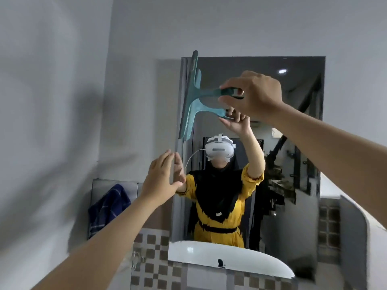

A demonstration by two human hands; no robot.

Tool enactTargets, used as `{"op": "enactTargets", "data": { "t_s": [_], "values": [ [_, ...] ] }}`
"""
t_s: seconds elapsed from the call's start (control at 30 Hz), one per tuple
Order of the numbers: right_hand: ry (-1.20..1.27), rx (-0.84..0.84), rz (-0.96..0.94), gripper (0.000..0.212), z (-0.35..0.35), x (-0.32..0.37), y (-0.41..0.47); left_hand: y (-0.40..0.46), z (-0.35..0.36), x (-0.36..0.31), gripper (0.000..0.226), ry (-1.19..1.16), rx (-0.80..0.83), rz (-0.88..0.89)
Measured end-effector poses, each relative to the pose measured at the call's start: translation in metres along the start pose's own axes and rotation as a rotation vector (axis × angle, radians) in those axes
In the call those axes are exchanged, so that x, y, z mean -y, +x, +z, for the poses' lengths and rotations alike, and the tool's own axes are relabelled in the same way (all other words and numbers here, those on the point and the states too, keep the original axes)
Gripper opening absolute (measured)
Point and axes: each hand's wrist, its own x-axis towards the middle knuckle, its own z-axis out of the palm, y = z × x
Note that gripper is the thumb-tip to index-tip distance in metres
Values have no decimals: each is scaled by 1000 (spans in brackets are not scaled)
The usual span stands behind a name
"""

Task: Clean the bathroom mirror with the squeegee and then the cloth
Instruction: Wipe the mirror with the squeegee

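1. Right hand (254,95), upper centre of frame: grip curled round the handle of the teal squeegee (193,95).
2. Squeegee blade upright along the left edge of the mirror (293,143).
3. Left hand (160,181), centre left: grip wide, fingers straight at the mirror's left edge.
4. Blue cloth (106,208) hangs lower left.

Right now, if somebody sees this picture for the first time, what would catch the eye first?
Probably the teal squeegee, its blade upright against the left edge of the bathroom mirror, its handle pinched by the right hand. Next, the left hand, open, fingertips at the mirror's lower left edge. Lower left, a dark blue checked cloth hangs by the wall.
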Motion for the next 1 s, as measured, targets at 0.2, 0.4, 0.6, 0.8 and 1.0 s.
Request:
{"op": "enactTargets", "data": {
  "t_s": [0.2, 0.4, 0.6, 0.8, 1.0],
  "values": [
    [-127, 74, -105, 34, 21, 9, 62, 8, 18, 16, 90, 137, 4, 103],
    [-136, 133, -126, 31, 26, -2, 69, 13, 25, 25, 92, 251, -2, 163],
    [-137, 160, -133, 30, 14, -16, 62, 14, 21, 21, 77, 248, -8, 185],
    [-155, 220, -143, 30, 5, -28, 57, 12, 17, 17, 75, 225, -22, 166],
    [-135, 239, -149, 29, -4, -31, 55, 12, 16, 19, 84, 278, 14, 150]
  ]
}}
